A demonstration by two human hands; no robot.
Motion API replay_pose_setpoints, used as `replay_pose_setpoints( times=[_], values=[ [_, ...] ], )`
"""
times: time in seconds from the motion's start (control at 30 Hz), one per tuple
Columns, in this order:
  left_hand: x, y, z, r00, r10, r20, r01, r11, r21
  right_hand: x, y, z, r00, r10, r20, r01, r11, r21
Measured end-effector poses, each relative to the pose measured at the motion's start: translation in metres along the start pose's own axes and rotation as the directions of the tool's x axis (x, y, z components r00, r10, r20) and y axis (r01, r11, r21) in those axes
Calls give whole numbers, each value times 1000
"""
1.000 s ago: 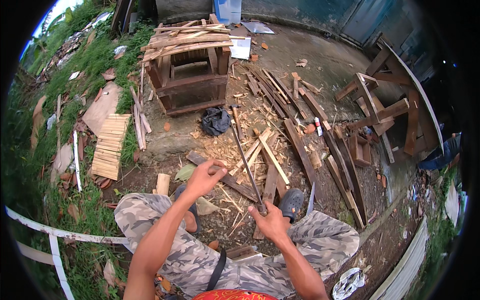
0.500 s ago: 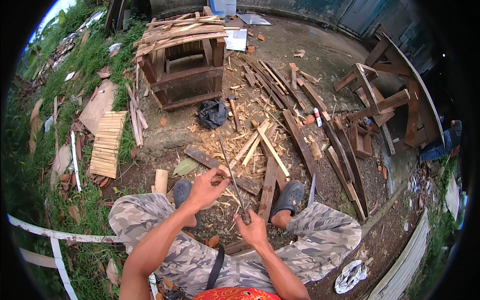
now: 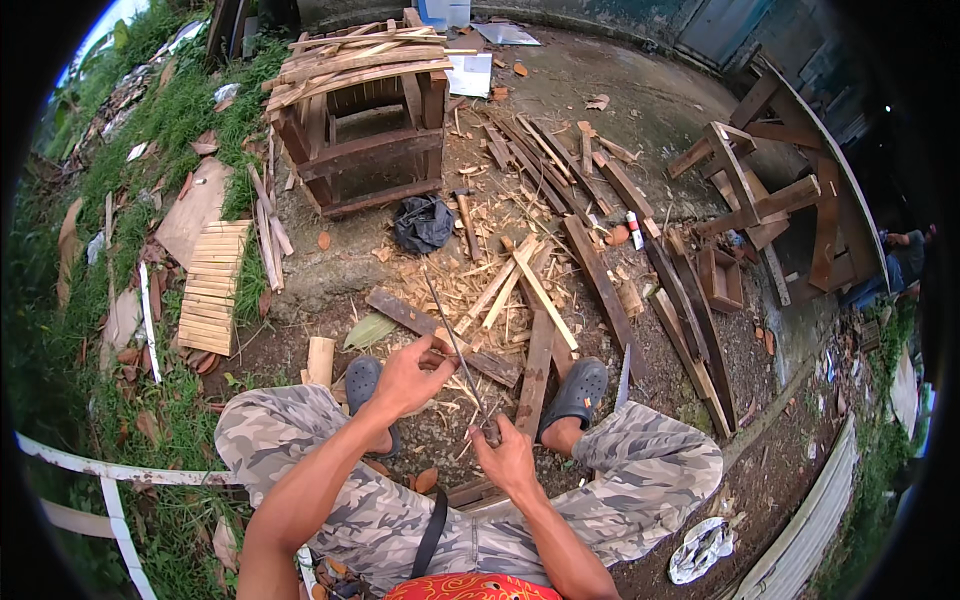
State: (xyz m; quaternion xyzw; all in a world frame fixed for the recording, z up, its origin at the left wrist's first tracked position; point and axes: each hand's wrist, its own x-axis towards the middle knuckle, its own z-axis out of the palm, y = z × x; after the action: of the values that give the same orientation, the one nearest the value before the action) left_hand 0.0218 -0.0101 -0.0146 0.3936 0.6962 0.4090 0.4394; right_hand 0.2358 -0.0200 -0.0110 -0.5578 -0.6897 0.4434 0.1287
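The slim dark tool (image 3: pixel 457 345), straight and blade-like, sits mid-frame, its near end clasped in the right hand (image 3: pixel 508 460). The left hand (image 3: pixel 410 379) curls thumb toward fingers beside it; whether they pinch it, I can't tell. A second ago it stood clear of them. Its long axis slants up and slightly left, tip toward the wood shavings (image 3: pixel 485 285).

Outdoors, daylit: blue-green wall (image 3: pixel 640 22) and concrete floor (image 3: pixel 650 95), 1 o'clock; wooden stand (image 3: pixel 372 155), 11 o'clock; tipped table-like frame (image 3: pixel 828 220), 2 to 3 o'clock; grass (image 3: pixel 112 392), 9 o'clock.
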Motion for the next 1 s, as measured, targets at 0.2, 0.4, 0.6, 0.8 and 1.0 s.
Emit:
replay_pose_setpoints(
  times=[0.2, 0.4, 0.6, 0.8, 1.0],
  values=[
    [0, -1, 0, 1000, 18, 0, -18, 1000, 13, 3, 1, -1, 1000, 16, 23, -15, 1000, -6],
    [1, 0, -1, 1000, 26, -13, -26, 999, 40, 4, 6, 1, 1000, -22, -9, 22, 999, -27],
    [2, 0, -3, 1000, -3, 4, 3, 998, 68, 5, 9, 0, 999, -41, -4, 40, 998, -45],
    [1, 1, -4, 1000, 1, 4, -1, 999, 32, 7, 6, -4, 999, -32, 32, 33, 998, -58],
    [2, 2, -4, 1000, -14, 16, 14, 999, 36, 6, 1, -5, 999, -4, 47, 6, 1000, -27]
  ],
)
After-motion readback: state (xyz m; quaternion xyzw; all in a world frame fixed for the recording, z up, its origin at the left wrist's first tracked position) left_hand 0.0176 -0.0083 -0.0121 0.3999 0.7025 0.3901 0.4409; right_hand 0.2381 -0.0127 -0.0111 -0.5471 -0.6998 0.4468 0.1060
